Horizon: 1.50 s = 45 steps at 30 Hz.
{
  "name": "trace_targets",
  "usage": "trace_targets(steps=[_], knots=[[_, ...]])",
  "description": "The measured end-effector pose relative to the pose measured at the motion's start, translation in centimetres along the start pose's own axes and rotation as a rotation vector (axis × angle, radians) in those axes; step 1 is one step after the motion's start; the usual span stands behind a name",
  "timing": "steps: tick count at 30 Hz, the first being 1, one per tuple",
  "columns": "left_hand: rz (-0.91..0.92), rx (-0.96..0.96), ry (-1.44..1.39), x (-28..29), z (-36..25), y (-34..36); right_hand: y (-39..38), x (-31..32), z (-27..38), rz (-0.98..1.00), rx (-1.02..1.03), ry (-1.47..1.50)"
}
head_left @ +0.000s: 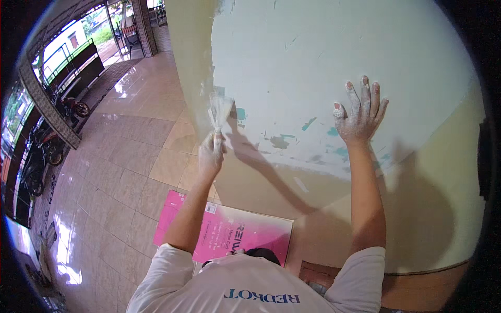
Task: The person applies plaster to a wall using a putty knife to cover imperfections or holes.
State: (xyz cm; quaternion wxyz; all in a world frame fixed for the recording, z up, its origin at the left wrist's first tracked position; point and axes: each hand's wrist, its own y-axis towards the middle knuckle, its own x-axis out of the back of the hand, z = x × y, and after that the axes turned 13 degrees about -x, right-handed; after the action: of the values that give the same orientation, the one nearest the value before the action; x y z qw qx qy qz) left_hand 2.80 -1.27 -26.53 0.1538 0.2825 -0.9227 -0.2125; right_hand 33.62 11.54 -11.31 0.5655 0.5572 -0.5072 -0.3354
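Note:
My left hand [211,155], dusted white, is closed round the narrow lower end of a flared, white-smeared hand tool [220,113]. The tool points up at the left edge of the white coat on the wall [297,57]. Motion blurs its wide end, so I cannot tell whether it is a brush or a scraper. Farther right, my right hand [360,112] lies against the white area with its fingers spread and holds nothing. White powder covers its fingers. Between the hands, several teal and grey patches [281,141] show through the coat.
Below my arms a pink cardboard sheet [235,229] lies on the tiled floor [120,172]. Motorcycles [44,151] stand at the far left beside a patterned pillar [47,104]. A chair [130,34] stands near the opening at the back.

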Motion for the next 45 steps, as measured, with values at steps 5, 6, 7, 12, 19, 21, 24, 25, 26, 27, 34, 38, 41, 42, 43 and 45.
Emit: trace_targets(steps=[5, 6, 7, 12, 19, 21, 24, 25, 26, 27, 34, 38, 41, 42, 43, 45], knots=[[0.034, 0.079, -0.013, -2.7, 7.6, -5.5, 0.1, 0.3, -0.1, 0.017, -0.028, 0.008], [0.033, 0.125, 0.004, -2.6, 6.4, -5.7, 0.0, 0.5, 0.0, 0.061, -0.042, -0.012], [0.039, 0.126, 0.003, -2.5, 5.4, -4.8, -0.2, 0.7, 0.2, 0.106, -0.054, -0.032], [0.101, -0.023, -0.191, -1.2, -4.1, 2.5, -1.0, 0.1, 0.6, 0.071, -0.057, 0.015], [0.11, 0.07, -0.149, -4.3, 4.1, -3.8, -2.8, -0.5, 0.5, 0.105, -0.072, 0.052], [0.111, 0.056, -0.177, -4.2, 2.5, -2.3, -3.3, -0.7, 0.7, 0.103, -0.075, 0.034], [0.134, -0.035, -0.14, -2.6, -3.4, 1.3, -3.1, -0.3, 0.6, 0.067, -0.06, 0.012], [0.102, -0.034, -0.196, -2.5, -4.7, 2.1, -3.2, -0.5, 0.7, 0.065, -0.061, 0.014], [0.097, -0.039, -0.194, -2.5, -4.7, 2.1, -3.3, -0.7, 0.7, 0.069, -0.065, 0.037], [0.095, -0.027, -0.172, -2.6, -4.6, 2.1, -3.5, -0.8, 0.8, 0.074, -0.069, 0.06], [0.103, 0.085, -0.195, -4.8, 2.3, -2.9, -3.7, -1.2, 0.4, 0.11, -0.068, 0.074], [0.109, -0.012, -0.131, -2.6, -5.9, 2.6, -4.0, -0.8, 0.3, 0.102, -0.069, 0.072], [0.097, -0.054, -0.19, -2.2, -7.6, 4.0, -4.0, -1.0, 0.2, 0.097, -0.068, 0.071], [0.072, -0.091, -0.115, -2.5, -6.0, 3.4, -3.8, -1.0, 0.5, 0.088, -0.066, 0.074], [0.047, -0.127, -0.039, -2.9, -4.1, 2.6, -3.7, -1.0, 0.7, 0.078, -0.063, 0.076], [0.151, -0.021, -0.015, -4.5, -0.2, -0.9, -3.8, -1.0, 0.5, 0.082, -0.064, 0.073]])
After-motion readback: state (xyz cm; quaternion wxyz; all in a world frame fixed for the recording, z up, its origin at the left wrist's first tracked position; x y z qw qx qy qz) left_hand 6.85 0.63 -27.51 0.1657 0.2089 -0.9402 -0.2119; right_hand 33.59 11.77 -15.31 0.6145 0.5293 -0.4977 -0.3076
